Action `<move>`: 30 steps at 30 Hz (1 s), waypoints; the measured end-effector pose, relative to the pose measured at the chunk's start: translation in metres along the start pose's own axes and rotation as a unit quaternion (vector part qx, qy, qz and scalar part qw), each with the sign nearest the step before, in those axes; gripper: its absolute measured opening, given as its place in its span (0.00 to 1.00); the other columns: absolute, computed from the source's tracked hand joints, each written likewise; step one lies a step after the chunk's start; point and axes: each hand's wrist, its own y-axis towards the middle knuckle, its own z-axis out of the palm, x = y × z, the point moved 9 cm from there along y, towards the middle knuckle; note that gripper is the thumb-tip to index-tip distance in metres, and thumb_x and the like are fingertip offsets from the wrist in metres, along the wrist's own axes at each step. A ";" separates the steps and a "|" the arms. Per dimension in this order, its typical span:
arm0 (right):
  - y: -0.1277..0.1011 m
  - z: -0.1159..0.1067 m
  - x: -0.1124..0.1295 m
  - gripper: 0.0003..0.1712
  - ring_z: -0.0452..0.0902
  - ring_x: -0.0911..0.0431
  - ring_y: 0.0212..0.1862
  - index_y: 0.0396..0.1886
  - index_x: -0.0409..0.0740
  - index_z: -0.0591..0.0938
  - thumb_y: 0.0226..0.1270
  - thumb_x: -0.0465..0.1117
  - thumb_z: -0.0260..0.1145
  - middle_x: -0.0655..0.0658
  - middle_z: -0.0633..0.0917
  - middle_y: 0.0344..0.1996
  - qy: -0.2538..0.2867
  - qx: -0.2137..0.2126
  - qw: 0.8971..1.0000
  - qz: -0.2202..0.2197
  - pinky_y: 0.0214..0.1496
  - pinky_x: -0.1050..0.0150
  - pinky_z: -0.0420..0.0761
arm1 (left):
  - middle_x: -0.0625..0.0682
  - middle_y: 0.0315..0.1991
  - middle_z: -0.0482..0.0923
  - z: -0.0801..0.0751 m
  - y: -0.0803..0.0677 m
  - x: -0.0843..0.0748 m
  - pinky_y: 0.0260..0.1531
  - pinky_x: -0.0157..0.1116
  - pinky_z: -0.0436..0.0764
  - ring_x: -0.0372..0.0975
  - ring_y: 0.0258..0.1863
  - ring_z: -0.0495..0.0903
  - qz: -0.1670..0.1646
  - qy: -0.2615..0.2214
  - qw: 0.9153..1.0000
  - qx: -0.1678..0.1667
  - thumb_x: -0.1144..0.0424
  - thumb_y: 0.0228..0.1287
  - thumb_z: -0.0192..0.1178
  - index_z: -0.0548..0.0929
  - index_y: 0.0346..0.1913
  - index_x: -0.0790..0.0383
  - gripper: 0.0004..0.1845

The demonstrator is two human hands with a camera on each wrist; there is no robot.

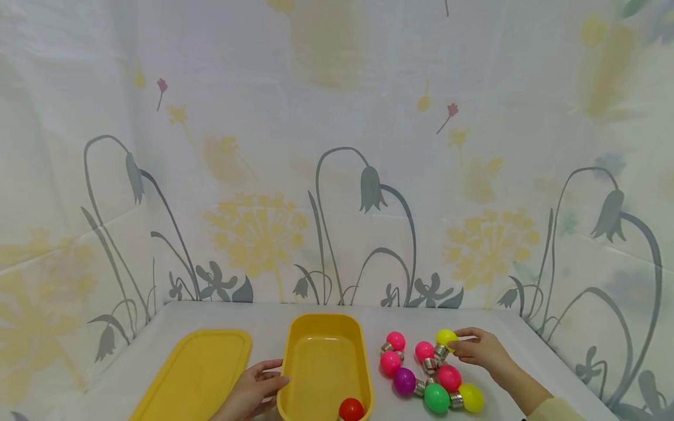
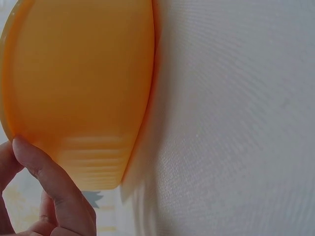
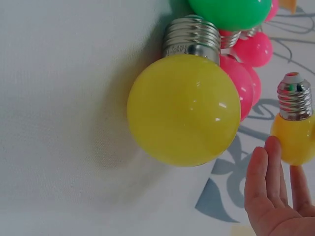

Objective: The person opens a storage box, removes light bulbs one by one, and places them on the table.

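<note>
My left hand [image 1: 254, 390] pinches the left rim of a yellow plastic container [image 1: 325, 318]; in the left wrist view, the thumb [image 2: 37, 160] presses against the rim from outside. A red light bulb [image 1: 351, 409] lies inside at the near right corner. To the right, my right hand [image 1: 483, 352] holds a yellow light bulb [image 1: 446, 337] between its fingertips. Seen from the right wrist, that bulb [image 3: 294, 135] has its metal screw base pointing up, with fingers [image 3: 257, 172] against its globe.
Several loose bulbs lie right of the container: pink [image 1: 391, 363], purple [image 1: 404, 381], green [image 1: 437, 398] and another yellow bulb [image 1: 471, 397]. A flat yellow lid [image 1: 195, 374] lies left of the container. Behind the white table hangs a flower-printed cloth [image 1: 347, 117].
</note>
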 end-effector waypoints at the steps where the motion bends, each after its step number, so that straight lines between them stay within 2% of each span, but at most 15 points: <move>1: 0.002 -0.001 -0.002 0.33 0.81 0.44 0.40 0.55 0.21 0.67 0.60 0.42 0.68 0.40 0.83 0.35 0.006 0.000 1.000 0.003 0.44 0.54 0.79 | 0.57 0.40 0.76 0.000 0.000 0.000 0.33 0.36 0.79 0.39 0.32 0.79 0.001 0.000 1.000 0.001 0.60 0.55 0.67 0.67 0.60 0.74 0.33; 12: 0.014 -0.005 -0.019 0.34 0.82 0.47 0.38 0.56 0.17 0.60 0.63 0.39 0.65 0.42 0.83 0.33 0.057 0.023 0.998 0.033 0.42 0.58 0.80 | 0.56 0.40 0.76 0.001 -0.003 -0.003 0.33 0.35 0.79 0.39 0.32 0.79 0.012 -0.008 1.000 0.010 0.60 0.56 0.67 0.66 0.60 0.74 0.33; 24: 0.029 -0.003 -0.043 0.31 0.82 0.49 0.34 0.51 0.17 0.62 0.64 0.39 0.63 0.43 0.82 0.30 0.052 0.020 0.996 0.071 0.41 0.58 0.80 | 0.55 0.38 0.77 0.003 -0.003 -0.003 0.31 0.34 0.79 0.39 0.31 0.80 0.020 -0.022 0.999 0.026 0.62 0.58 0.65 0.67 0.60 0.74 0.31; 30: 0.033 0.004 -0.054 0.28 0.79 0.53 0.31 0.48 0.20 0.63 0.63 0.40 0.63 0.37 0.79 0.33 0.021 0.021 0.994 0.108 0.42 0.60 0.80 | 0.54 0.37 0.77 0.002 -0.003 -0.002 0.30 0.33 0.79 0.39 0.31 0.80 0.020 -0.019 0.999 0.021 0.62 0.58 0.65 0.67 0.60 0.73 0.30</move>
